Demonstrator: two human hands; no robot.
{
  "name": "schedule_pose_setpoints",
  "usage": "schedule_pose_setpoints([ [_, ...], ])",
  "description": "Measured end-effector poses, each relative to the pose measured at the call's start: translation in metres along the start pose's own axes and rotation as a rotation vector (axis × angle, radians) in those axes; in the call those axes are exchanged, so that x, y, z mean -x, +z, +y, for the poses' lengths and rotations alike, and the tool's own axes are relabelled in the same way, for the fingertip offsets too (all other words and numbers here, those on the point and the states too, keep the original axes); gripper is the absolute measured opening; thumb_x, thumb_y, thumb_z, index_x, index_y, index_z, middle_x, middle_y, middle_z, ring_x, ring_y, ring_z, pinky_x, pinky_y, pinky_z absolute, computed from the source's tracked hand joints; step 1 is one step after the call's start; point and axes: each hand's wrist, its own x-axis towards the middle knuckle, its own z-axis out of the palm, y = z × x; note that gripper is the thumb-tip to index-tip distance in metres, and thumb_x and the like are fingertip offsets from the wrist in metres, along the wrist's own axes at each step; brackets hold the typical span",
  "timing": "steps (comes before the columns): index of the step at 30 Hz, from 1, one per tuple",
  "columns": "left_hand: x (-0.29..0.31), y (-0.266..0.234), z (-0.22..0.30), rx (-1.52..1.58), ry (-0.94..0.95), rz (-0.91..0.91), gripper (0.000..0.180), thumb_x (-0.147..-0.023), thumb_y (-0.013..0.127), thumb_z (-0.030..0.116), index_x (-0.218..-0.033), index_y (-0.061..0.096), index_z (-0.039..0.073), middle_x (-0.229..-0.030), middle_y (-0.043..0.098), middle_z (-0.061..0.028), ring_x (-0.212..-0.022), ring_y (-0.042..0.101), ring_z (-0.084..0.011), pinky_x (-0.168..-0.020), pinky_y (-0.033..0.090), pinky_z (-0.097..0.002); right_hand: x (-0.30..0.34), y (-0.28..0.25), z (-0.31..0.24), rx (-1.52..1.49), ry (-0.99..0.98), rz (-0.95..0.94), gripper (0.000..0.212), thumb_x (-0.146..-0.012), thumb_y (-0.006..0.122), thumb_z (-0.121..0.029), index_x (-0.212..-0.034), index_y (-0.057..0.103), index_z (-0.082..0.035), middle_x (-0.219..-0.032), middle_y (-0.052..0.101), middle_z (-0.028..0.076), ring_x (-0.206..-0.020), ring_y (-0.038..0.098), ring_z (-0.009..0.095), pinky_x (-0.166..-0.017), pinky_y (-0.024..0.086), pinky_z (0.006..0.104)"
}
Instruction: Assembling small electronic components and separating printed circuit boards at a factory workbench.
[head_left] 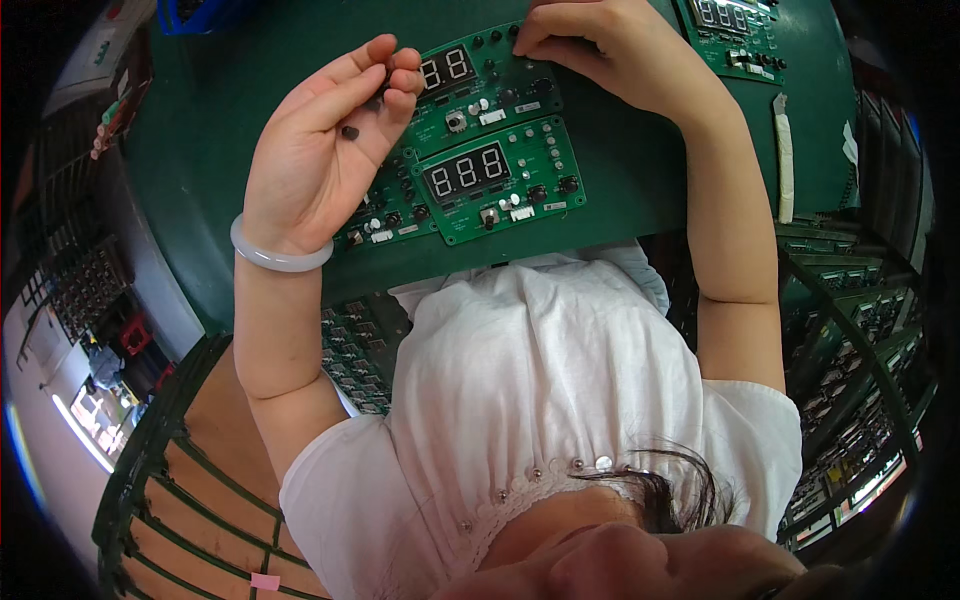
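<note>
My left hand [335,150] is turned palm up, its fingers curled around several small black button caps; one loose black cap [349,132] lies on the palm. The upper green circuit board [490,90] has a digit display, partly covered by my left fingertips, and black caps along its far edge. At that board's far right corner, my right hand [620,45] pinches its fingers together; what they hold is hidden. Nearer me lies another circuit board [550,205] with a three-digit display [467,173] and pale buttons. A third board [410,228] shows partly beneath my left wrist.
Another circuit board [740,62] lies at the far right of the green table [640,180]. A pale strip [784,160] rests near the right edge. A blue bin [195,18] stands at the far left. Racks holding boards [850,330] stand at the right.
</note>
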Motion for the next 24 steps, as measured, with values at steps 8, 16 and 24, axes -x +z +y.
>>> schedule_pose_setpoints([
  [8, 0.006, 0.018, -0.012, -0.227, -0.037, -0.015, 0.038, -0.105, 0.032, 0.009, -0.137, 0.033, -0.013, -0.137, 0.045, -0.0311, -0.121, 0.056, -0.0306, -0.103, 0.050, -0.0320, -0.003, 0.025, 0.038, 0.117, -0.603, 0.301, 0.009, -0.076, 0.067, -0.002, -0.085, 0.068, -0.001, -0.083, 0.060, 0.011, -0.079, 0.062, 0.030, -0.071, 0.051, 0.0361],
  [16, -0.009, 0.032, -0.028, -0.250, -0.051, -0.046, 0.041, -0.106, 0.029, 0.012, -0.138, 0.033, -0.012, -0.137, 0.046, -0.0288, -0.124, 0.053, -0.0325, -0.108, 0.046, -0.0366, 0.000, 0.002, -0.020, -0.165, -0.025, 0.233, 0.011, -0.079, 0.072, 0.000, -0.090, 0.070, -0.003, -0.085, 0.062, 0.011, -0.079, 0.063, 0.024, -0.068, 0.050, 0.0319],
  [24, -0.022, 0.034, -0.037, -0.312, 0.050, 0.044, 0.041, -0.104, 0.030, 0.009, -0.141, 0.037, -0.008, -0.134, 0.050, -0.0175, -0.123, 0.053, -0.0249, -0.110, 0.044, -0.0423, -0.015, 0.032, 0.012, -0.088, -0.594, 0.499, 0.014, -0.073, 0.075, -0.001, -0.086, 0.069, -0.003, -0.085, 0.063, 0.010, -0.076, 0.062, 0.027, -0.067, 0.050, 0.0314],
])
